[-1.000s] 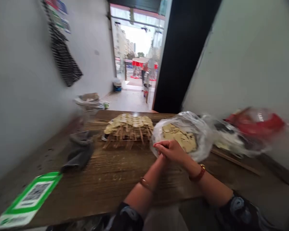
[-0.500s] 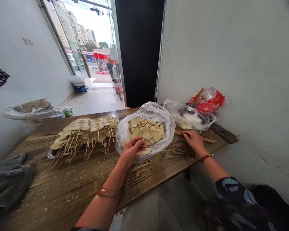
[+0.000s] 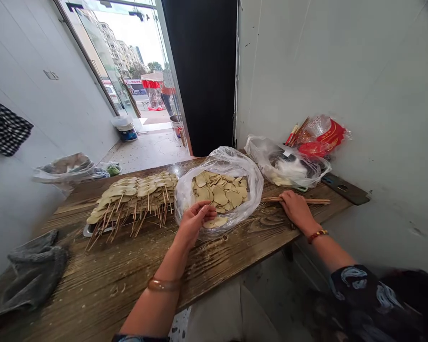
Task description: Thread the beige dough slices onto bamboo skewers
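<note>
My left hand [image 3: 195, 219] is at the near edge of a clear plastic bag [image 3: 256, 183], its fingers curled in toward the thumb. Whatever they may hold is hidden. Inside the open bag lie many thin, pale yellow slices [image 3: 220, 195], possibly potato. To the right, my right hand [image 3: 296, 209] lies over a small bundle of thin wooden skewers [image 3: 319, 201], its fingers closed down on them. Left of the bag, skewered slices [image 3: 123, 187] are heaped on a metal tray [image 3: 88, 231], their bare stick ends pointing toward me.
Behind the skewers sits another plastic bag [image 3: 258, 149] with white contents. Red packaging [image 3: 324, 140] rests by the wall, near a dark flat board or case [image 3: 345, 189]. A grey cloth [image 3: 35, 275] lies at the left of the wooden table [image 3: 124, 270]. A doorway opens beyond.
The camera view has turned slightly left. My right hand now lies flatter over the skewers, its fingertips lower on them. My left hand keeps its curled pose by the bag.
</note>
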A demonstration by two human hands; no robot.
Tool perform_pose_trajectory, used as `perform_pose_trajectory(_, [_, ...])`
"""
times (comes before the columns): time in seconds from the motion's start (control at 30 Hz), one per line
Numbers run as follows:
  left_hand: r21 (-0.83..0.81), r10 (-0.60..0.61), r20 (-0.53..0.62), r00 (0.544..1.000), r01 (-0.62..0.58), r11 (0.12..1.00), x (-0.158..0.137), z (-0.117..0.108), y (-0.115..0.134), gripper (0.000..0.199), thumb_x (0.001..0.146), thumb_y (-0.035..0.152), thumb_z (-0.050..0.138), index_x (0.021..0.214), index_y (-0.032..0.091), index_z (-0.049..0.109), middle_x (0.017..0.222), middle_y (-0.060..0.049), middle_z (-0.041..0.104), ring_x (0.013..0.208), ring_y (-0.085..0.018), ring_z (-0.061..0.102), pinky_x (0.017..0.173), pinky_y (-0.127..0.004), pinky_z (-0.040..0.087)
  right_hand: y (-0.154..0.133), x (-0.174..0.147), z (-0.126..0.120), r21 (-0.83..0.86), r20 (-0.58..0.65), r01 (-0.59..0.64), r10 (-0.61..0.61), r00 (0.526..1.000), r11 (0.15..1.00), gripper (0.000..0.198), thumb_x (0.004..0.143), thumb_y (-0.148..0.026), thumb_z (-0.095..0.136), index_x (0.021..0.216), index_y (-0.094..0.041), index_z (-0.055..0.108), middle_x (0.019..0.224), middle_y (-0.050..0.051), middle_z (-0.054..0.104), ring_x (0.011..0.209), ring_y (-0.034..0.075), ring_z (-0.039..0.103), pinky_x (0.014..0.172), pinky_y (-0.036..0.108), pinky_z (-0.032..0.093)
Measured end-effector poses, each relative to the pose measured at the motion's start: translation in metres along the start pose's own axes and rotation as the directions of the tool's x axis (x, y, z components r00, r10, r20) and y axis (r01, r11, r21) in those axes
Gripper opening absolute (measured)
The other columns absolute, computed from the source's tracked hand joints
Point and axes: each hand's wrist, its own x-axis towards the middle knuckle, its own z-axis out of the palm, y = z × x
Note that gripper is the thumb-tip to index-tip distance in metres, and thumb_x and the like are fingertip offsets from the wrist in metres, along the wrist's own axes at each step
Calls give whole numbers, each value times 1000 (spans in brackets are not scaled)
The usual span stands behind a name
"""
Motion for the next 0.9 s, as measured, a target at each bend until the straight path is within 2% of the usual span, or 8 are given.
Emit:
perform_pose_trajectory(0.23, [-8,13,-14,1000,-13,1000,-3,3,3,44,66,39,74,98,11,61,82,-8,69,69,-15,65,65,-26,50,2,-21,-14,-1,-118,18,-18,993,1000,28,96,-28,37,107,-12,57,95,12,65,88,24,58,79,34,40])
perform_pose_trajectory(0.33, [6,29,-19,999,-29,1000,-4,3,4,45,65,40,74,97,11,61,81,-8,68,70,-15,65,64,-26,50,-9,-25,-27,31,-242,5,2,970,1000,30,96,-30,35,109,-12,56,97,14,65,89,24,59,78,34,42])
perform_pose_trajectory(0.43, [29,61,-43,997,-60,998,-8,7,7,43,66,40,74,96,12,61,81,-7,68,69,-14,64,64,-25,49,-29,-28,-47,78,-308,29,-4,952,997,30,97,-31,34,110,-14,55,102,14,65,92,24,61,78,32,44])
perform_pose_trajectory(0.53, [78,90,-25,996,-88,993,-16,24,11,40,68,41,71,95,13,62,78,-5,67,66,-13,63,64,-26,49,-53,-29,-68,102,-327,93,-55,943,990,29,98,-32,32,108,-15,54,99,13,66,89,23,63,74,30,45])
perform_pose_trajectory(0.67, [225,57,103,993,-79,971,-35,63,12,39,67,40,72,93,12,65,72,-4,65,58,-11,58,59,-24,45,-93,-32,-85,142,-330,180,-125,936,973,28,98,-32,33,105,-15,54,94,12,67,82,21,64,67,28,44])
perform_pose_trajectory(0.73, [229,75,175,982,-115,967,-44,80,11,35,67,39,72,89,13,67,68,-3,64,57,-10,55,56,-22,42,-113,-35,-89,169,-308,240,-180,934,956,25,98,-31,34,102,-16,54,90,10,67,78,19,64,64,27,43])
perform_pose_trajectory(0.8, [209,128,140,982,-156,965,-52,89,8,31,71,41,68,85,14,67,66,-2,63,55,-9,53,55,-21,40,-128,-39,-92,191,-283,289,-229,931,938,23,98,-30,35,99,-17,54,87,9,68,75,18,64,61,26,42])
perform_pose_trajectory(0.9, [232,161,61,985,-171,957,-62,89,1,30,73,42,66,81,14,68,63,-1,62,53,-9,51,54,-21,39,-138,-43,-97,213,-252,320,-264,931,923,22,98,-30,35,94,-18,53,81,7,67,70,18,64,56,25,40])
